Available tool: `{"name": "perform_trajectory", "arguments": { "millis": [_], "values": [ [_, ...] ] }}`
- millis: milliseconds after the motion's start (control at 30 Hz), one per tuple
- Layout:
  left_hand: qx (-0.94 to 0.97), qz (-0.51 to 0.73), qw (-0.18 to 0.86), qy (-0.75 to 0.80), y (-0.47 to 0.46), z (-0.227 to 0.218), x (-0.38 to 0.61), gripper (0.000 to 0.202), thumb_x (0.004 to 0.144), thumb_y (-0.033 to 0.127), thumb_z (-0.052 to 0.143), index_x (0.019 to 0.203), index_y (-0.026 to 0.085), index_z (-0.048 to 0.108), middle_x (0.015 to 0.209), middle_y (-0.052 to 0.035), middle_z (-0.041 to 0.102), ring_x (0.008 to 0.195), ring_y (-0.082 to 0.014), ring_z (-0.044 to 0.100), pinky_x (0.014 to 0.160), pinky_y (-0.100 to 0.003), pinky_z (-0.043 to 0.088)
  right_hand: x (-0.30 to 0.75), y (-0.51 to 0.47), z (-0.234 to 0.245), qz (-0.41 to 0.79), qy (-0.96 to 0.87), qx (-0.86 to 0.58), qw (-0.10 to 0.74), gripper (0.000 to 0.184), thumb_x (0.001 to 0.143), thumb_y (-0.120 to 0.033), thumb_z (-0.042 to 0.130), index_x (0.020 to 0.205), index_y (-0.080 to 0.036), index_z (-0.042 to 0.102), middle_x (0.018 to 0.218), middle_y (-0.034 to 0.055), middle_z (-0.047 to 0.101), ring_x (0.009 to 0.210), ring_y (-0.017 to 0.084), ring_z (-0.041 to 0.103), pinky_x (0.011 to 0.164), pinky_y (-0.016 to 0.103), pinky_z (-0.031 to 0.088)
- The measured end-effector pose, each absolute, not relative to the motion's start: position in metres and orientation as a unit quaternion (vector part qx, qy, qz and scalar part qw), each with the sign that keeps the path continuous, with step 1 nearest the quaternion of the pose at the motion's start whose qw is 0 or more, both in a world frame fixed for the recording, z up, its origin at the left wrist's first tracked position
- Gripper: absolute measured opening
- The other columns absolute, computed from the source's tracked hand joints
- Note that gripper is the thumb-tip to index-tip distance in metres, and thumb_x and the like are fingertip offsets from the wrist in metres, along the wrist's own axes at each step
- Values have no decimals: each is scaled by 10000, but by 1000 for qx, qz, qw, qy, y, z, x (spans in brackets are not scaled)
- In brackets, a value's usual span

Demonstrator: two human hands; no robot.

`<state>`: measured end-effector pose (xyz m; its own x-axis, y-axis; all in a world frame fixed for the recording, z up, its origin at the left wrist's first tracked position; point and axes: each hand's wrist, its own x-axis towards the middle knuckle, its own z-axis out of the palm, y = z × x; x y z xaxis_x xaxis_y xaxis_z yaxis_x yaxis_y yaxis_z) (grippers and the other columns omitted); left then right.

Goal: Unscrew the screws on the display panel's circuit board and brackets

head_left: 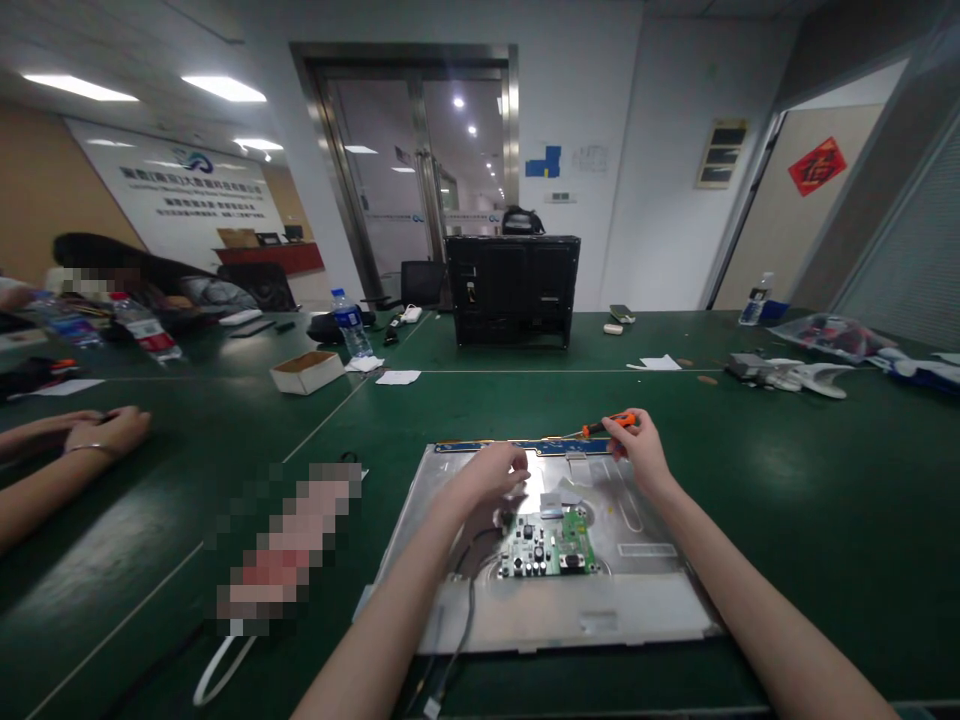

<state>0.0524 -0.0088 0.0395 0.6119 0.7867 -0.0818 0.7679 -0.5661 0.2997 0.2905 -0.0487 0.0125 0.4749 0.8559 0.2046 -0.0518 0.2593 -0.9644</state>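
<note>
A flat metal display panel (645, 600) lies in front of me with its back up. A green circuit board (551, 543) sits at its middle, and a narrow blue circuit strip (487, 448) runs along its far edge. My right hand (637, 450) grips an orange and black screwdriver (609, 424) near the strip's right end, its shaft pointing left along the strip. Over the panel's upper middle, my left hand (495, 470) has loosely curled fingers, apart from the thumb, with nothing visible in them. Loose cables (469, 615) hang over the near edge, partly behind my left forearm.
A black monitor housing (514, 290) stands beyond the panel. Left are a blurred-out pinkish item (292, 550), a small open box (306, 372) and a water bottle (349, 325). Another person's hands (109, 430) rest at far left. Grey-white parts (784, 373) lie far right.
</note>
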Motion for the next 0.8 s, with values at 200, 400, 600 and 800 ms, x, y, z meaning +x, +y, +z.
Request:
{"name": "perform_trajectory", "arguments": {
  "millis": [200, 400, 600, 800],
  "values": [
    [889, 36, 168, 424, 8, 33, 37, 200, 871, 301, 576, 829, 158, 710, 855, -61, 721, 760, -198, 641, 647, -245, 433, 295, -55, 5, 346, -389, -517, 679, 670, 508, -603, 856, 872, -224, 440, 452, -81, 556, 361, 100, 473, 336, 165, 340],
    [875, 48, 237, 419, 8, 21, 24, 218, 745, 376, 675, 803, 167, 695, 853, -43, 687, 782, -206, 617, 669, -258, 433, 294, -53, 1, 347, -389, -519, 677, 632, 513, -583, 842, 858, -239, 440, 484, -100, 542, 366, 100, 479, 328, 170, 327],
    [872, 37, 212, 439, 4, 24, 25, 146, 719, 265, 631, 810, 174, 699, 866, -40, 684, 792, -208, 615, 669, -260, 425, 289, -56, 1, 352, -401, -516, 670, 574, 564, -562, 810, 862, -241, 439, 530, -94, 552, 378, 97, 486, 330, 173, 327],
    [884, 27, 188, 426, 4, 25, 29, 115, 776, 190, 590, 779, 157, 700, 769, -31, 679, 713, -182, 616, 642, -240, 414, 286, -56, 2, 351, -407, -514, 669, 558, 584, -531, 805, 871, -239, 427, 495, -104, 544, 369, 100, 480, 329, 167, 324]
  ]
}}
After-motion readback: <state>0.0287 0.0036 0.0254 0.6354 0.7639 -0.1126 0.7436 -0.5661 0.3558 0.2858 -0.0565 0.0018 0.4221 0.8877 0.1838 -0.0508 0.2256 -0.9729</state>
